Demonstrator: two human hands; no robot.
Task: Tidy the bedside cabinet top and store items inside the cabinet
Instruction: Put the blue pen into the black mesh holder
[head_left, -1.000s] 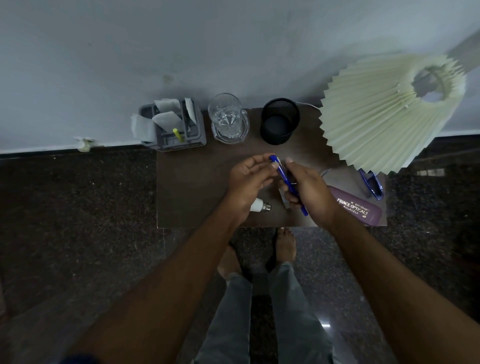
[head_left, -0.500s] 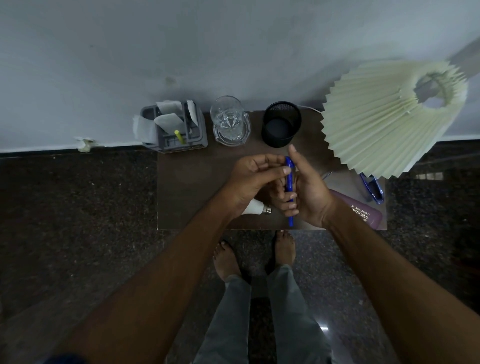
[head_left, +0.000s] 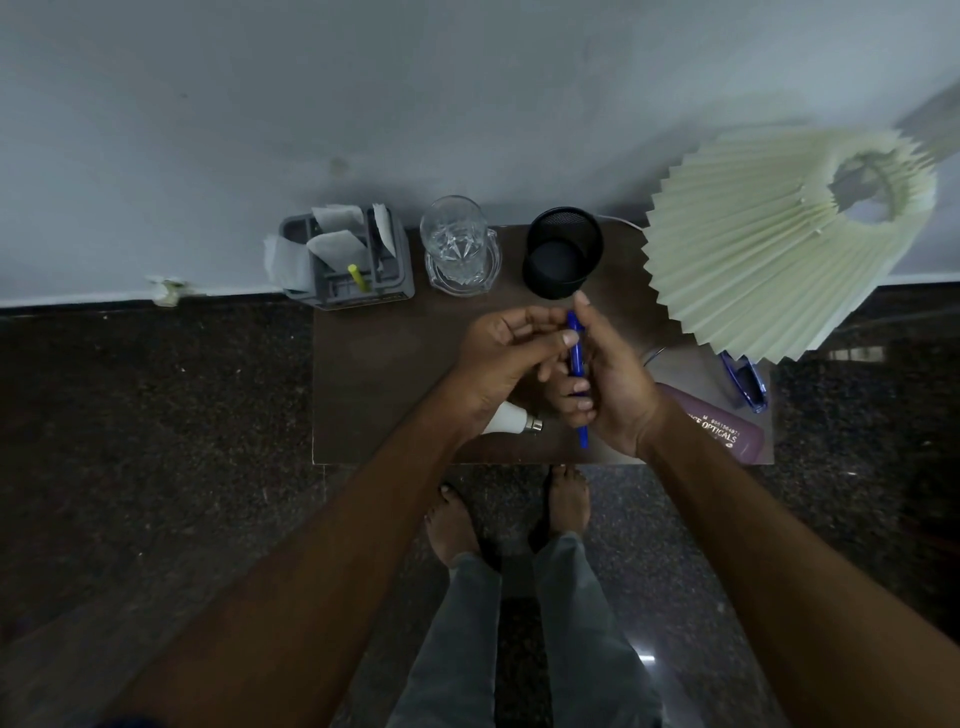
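The head camera looks down at the cabinet top. The right hand has its fingers curled round a blue pen, held over the middle of the top. The pen points from near to far. The left hand pinches the pen's far end with thumb and fingertip.

A black mesh cup stands just past the hands, at the far edge. The pen probably goes in there. To do it well, one hand should let go and the other should lower the pen in slowly, so the cup does not tip. A bulb lies under the left wrist, so the arm should not bump it.
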